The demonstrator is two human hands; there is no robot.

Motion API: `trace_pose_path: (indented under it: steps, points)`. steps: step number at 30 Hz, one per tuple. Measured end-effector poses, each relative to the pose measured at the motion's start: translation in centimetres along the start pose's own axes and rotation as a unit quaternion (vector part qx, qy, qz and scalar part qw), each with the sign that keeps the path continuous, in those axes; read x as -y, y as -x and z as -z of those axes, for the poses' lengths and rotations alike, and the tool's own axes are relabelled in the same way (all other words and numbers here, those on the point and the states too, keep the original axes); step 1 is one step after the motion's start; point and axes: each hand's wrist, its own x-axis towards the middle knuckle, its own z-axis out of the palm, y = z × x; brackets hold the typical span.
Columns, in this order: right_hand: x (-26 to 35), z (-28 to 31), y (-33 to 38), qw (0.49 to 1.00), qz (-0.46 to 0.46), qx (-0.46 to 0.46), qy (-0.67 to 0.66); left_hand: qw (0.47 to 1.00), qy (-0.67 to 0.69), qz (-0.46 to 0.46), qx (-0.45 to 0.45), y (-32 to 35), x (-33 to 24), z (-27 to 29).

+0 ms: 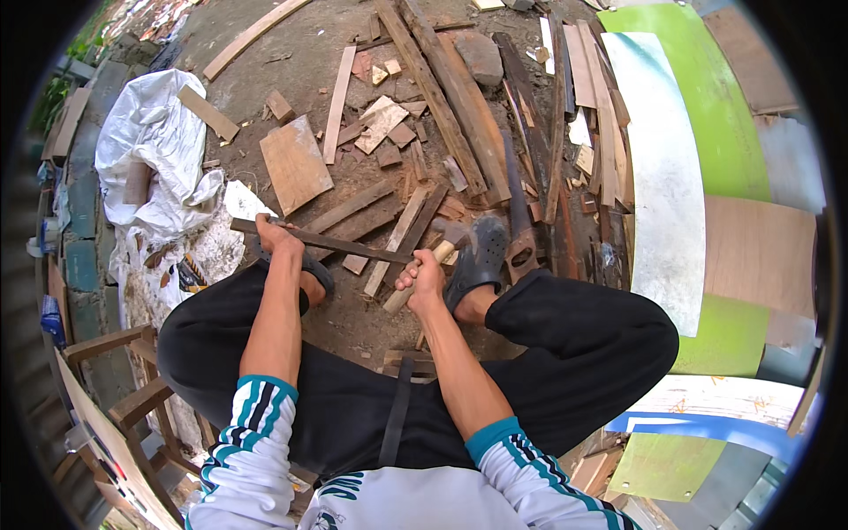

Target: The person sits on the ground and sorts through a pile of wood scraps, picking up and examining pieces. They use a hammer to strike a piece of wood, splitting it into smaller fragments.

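My left hand is closed around a long, dark, thin strip of wood, near its left end. The strip runs across to the right, and its other end lies by my right hand. That hand is wrapped round the pale wooden handle of a hammer. The hammer's head end points up and away toward my right shoe, partly lost against the clutter. Beside that shoe lies a handsaw with a brown wooden grip, its blade pointing away from me.
Scrap boards and offcuts cover the dirt ahead, among them a square board and long beams. A white sack sits at the left above a wooden frame. White and green sheets line the right side.
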Motion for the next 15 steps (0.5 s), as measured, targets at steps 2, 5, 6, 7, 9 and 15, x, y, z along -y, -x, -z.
trace_pose_path:
  steps: [2, 5, 6, 7, 9, 15]
  points:
    - [-1.0, 0.5, -0.8, 0.986, -0.102, 0.019, 0.128, 0.999, -0.001, -0.007, 0.037, -1.1, 0.1, 0.1]
    - [-2.7, -0.9, -1.0, 0.960, -0.094, -0.011, 0.265, 0.996, -0.002, -0.007, 0.085, -0.9, 0.0, -1.1]
    - [-2.6, -0.8, -0.5, 0.964, -0.075, -0.021, 0.254, 0.995, -0.007, -0.003, 0.098, 0.0, 0.1, -1.4]
    - [-2.4, -0.6, 0.1, 0.967, -0.054, -0.028, 0.247, 0.994, -0.007, -0.007, 0.104, 0.8, -0.1, -2.0]
    - [-2.1, 0.0, 0.5, 0.973, 0.001, -0.034, 0.228, 0.996, -0.005, -0.008, 0.092, 0.4, -0.5, -2.4]
    - [-1.4, -0.7, 1.0, 0.994, 0.103, 0.027, 0.038, 0.995, 0.001, 0.007, 0.102, 0.4, -0.4, -2.5]
